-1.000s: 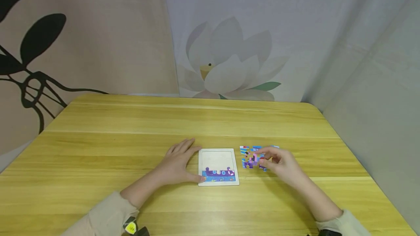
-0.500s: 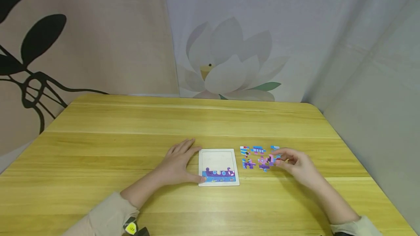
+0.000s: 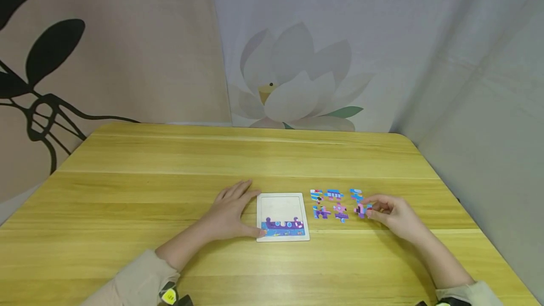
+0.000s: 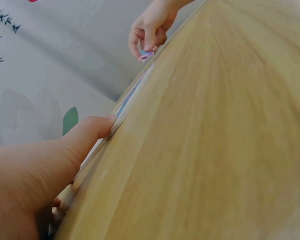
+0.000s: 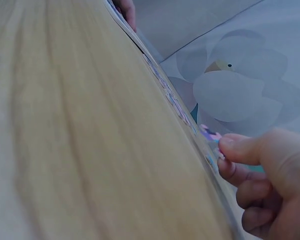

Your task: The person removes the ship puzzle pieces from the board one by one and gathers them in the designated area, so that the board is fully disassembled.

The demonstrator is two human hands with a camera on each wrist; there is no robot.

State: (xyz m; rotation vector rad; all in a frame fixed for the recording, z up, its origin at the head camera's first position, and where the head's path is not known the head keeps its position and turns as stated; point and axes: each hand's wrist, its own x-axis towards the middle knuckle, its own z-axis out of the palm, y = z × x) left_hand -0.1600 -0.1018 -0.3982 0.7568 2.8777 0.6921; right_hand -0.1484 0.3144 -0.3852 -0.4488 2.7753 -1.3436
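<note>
In the head view a white puzzle tray (image 3: 283,206) lies flat on the table, its lower part filled with joined purple and blue pieces (image 3: 284,228). My left hand (image 3: 227,214) rests at the tray's left side, fingers spread and the thumb on its lower left corner. Between thumb and index finger, my right hand (image 3: 393,216) pinches a pink and purple puzzle piece (image 3: 360,210). The right wrist view shows this puzzle piece (image 5: 210,133) held just off the table at the fingertips. Part of it is hidden by the fingers.
Several loose puzzle pieces (image 3: 334,194) lie right of the tray, among them a purple one (image 3: 341,212) and a blue one (image 3: 356,194) near my right hand. The wooden table (image 3: 204,155) reaches back to a curtain (image 3: 306,51) with a lotus print.
My right hand has moved to the right with the pinched puzzle piece, away from over the other loose pieces, which now show. My left hand and the tray have stayed put.
</note>
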